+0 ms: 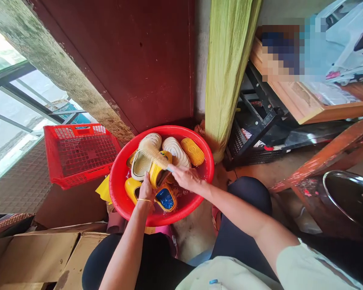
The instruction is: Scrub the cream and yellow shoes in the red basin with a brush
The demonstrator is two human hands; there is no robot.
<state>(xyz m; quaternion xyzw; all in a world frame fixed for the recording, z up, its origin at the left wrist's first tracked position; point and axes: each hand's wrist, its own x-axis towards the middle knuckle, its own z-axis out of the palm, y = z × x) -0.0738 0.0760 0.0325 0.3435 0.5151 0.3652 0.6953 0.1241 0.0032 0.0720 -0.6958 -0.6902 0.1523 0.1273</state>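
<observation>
Red tub point(163, 220), water and shoes inside; left hand point(146, 189) closed on yellow shoe point(156, 175) around tub middle, thumb showing, other fingers mostly hidden; right hand point(186, 177) wrapped round handle of brush point(153, 153), bristles over yellow shoe and cream shoe point(140, 166) beside it, contact unclear; white shoe point(177, 152) sole up behind; blue-lined shoe point(165, 199) near front rim; red crate point(84, 151) left of tub, cardboard box point(33, 255) nearer

Daylight glares at the left, edges stretch, and pixelation masks the upper right.
</observation>
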